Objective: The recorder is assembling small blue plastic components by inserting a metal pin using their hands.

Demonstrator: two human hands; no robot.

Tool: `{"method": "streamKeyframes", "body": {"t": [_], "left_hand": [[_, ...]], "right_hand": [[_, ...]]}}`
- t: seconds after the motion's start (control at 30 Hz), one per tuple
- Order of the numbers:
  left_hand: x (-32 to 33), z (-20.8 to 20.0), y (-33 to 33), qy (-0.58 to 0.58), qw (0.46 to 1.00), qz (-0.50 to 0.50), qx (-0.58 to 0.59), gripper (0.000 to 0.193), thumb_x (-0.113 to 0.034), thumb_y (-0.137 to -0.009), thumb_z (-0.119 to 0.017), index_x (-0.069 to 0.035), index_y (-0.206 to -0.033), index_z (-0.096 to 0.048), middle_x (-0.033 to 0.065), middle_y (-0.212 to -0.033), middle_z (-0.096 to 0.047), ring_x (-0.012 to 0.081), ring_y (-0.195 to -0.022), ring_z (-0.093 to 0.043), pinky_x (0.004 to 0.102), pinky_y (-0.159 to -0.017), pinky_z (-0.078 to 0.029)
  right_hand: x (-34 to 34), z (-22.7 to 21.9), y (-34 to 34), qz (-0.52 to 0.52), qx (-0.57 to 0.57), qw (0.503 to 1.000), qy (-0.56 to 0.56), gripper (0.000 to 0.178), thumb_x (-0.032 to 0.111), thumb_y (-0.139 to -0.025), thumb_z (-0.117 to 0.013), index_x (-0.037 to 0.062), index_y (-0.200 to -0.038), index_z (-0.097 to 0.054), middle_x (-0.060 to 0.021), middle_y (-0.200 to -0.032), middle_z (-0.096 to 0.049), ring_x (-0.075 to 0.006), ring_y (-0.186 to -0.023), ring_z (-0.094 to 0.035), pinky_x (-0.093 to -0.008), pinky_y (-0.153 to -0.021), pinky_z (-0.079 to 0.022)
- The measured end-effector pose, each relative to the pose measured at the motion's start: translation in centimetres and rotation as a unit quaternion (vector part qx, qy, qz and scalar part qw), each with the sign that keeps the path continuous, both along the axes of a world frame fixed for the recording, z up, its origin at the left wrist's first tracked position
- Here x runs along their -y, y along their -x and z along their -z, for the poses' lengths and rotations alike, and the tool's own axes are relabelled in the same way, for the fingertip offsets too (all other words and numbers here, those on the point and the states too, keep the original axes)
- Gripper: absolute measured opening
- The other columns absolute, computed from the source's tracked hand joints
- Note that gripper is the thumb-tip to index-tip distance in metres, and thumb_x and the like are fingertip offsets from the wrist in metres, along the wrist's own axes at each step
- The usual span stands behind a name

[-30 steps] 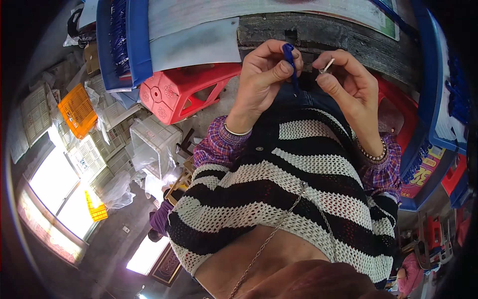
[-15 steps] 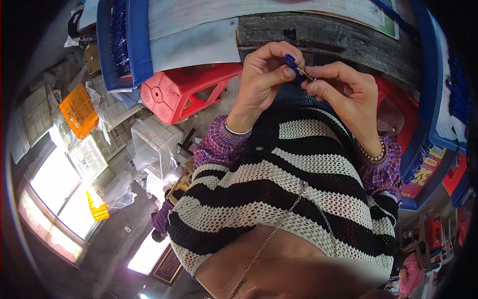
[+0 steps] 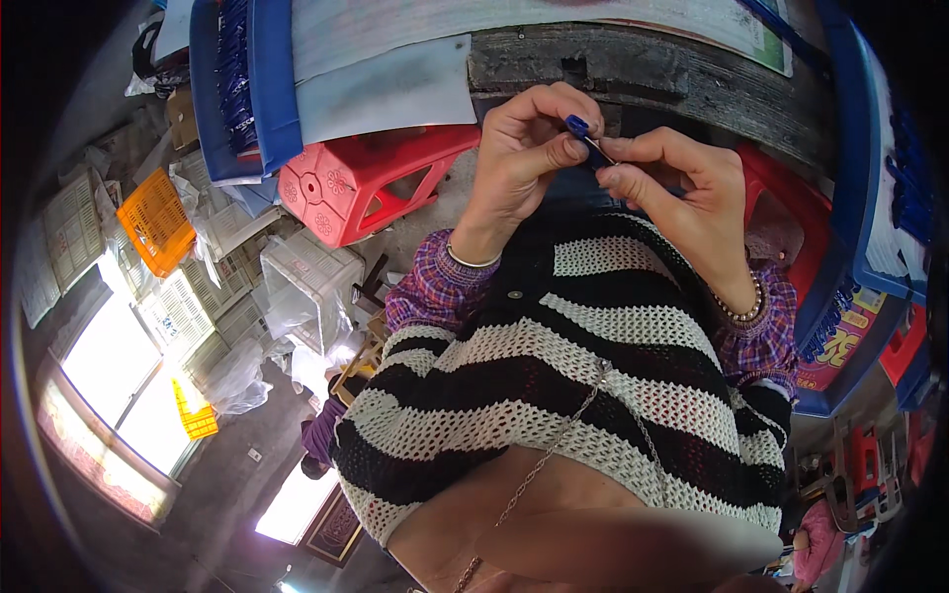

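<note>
In front of my torso, near the bench edge, my left hand (image 3: 524, 153) pinches a small dark-blue plastic piece (image 3: 577, 126) between thumb and fingers. Facing it, my right hand (image 3: 692, 183) has its thumb and index finger closed on a thin metal piece (image 3: 596, 148), which looks like bent wire. The metal lies against the blue piece, and the fingertips hide much of both. How far the two are joined, I cannot tell.
A scorched wooden beam (image 3: 633, 74) edges the bench just beyond my hands. Blue trays holding blue pieces (image 3: 235, 89) stand left and right (image 3: 895, 252). A red stool (image 3: 326, 188) is at the left, with crates (image 3: 153, 222) behind it. Another person (image 3: 321, 435) is farther back.
My right fingertips have come slightly closer to my left hand. The blue piece has turned a little, and less of the metal piece shows between the hands.
</note>
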State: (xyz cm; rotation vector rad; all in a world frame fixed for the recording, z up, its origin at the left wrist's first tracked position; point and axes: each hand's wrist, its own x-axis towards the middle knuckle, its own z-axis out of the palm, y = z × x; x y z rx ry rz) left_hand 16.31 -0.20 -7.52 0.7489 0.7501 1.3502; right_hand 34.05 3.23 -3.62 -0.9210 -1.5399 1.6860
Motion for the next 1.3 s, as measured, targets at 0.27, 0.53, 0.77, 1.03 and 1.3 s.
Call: {"method": "streamKeyframes", "body": {"t": [0.27, 0.53, 0.77, 1.03, 1.3], "left_hand": [[-0.1, -0.6, -0.6, -0.055, 0.995, -0.046, -0.071, 0.016, 0.001, -0.074, -0.07, 0.0, -0.085, -0.058, 0.0086, -0.089, -0.057, 0.0124, -0.078, -0.055, 0.0217, -0.07, -0.045], [-0.2, -0.5, -0.8, -0.007, 0.997, -0.07, -0.044, 0.016, 0.001, -0.076, -0.068, 0.0, -0.088, -0.058, 0.0077, -0.09, -0.059, 0.0114, -0.08, -0.056, 0.0216, -0.07, -0.046], [-0.6, -0.5, 0.7, 0.015, 0.995, -0.094, -0.018, 0.019, -0.005, -0.078, -0.067, -0.002, -0.093, -0.056, 0.0073, -0.087, -0.056, 0.0169, -0.078, -0.053, 0.0257, -0.069, -0.043], [-0.4, 0.0, 0.3, 0.047, 0.996, -0.039, 0.07, 0.023, -0.013, -0.077, -0.07, -0.004, -0.094, -0.057, 0.006, -0.087, -0.058, 0.0156, -0.077, -0.055, 0.0234, -0.061, -0.041], [-0.1, 0.1, 0.1, 0.054, 0.996, -0.034, 0.064, 0.021, -0.008, -0.075, -0.071, -0.005, -0.091, -0.057, 0.0068, -0.09, -0.059, 0.0142, -0.08, -0.056, 0.0235, -0.066, -0.044]], "right_hand": [[-0.3, 0.1, 0.5, 0.015, 0.008, 0.993, -0.12, 0.013, -0.002, -0.075, -0.068, -0.0043, -0.087, -0.064, -0.0041, -0.069, -0.061, -0.0057, -0.054, -0.054, -0.0176, -0.049, -0.04], [-0.8, -0.6, 1.1, 0.018, 0.03, 0.991, -0.129, 0.011, -0.002, -0.076, -0.067, -0.0045, -0.086, -0.063, -0.0031, -0.065, -0.059, -0.0045, -0.049, -0.051, -0.0185, -0.044, -0.037], [-1.2, -1.2, 0.2, -0.025, -0.002, 0.993, 0.114, 0.011, 0.001, -0.08, -0.065, -0.0028, -0.09, -0.064, -0.0015, -0.065, -0.06, -0.0016, -0.047, -0.048, -0.0151, -0.042, -0.034], [-1.0, -0.9, 0.6, -0.012, -0.025, 0.992, 0.127, 0.014, 0.003, -0.08, -0.066, -0.0024, -0.093, -0.064, -0.0013, -0.067, -0.06, -0.0014, -0.049, -0.048, -0.0145, -0.043, -0.035], [-0.8, -0.7, 0.8, -0.014, -0.022, 0.995, 0.099, 0.014, 0.003, -0.08, -0.067, -0.0026, -0.092, -0.064, -0.0012, -0.067, -0.059, -0.002, -0.05, -0.049, -0.0147, -0.043, -0.035]]}}
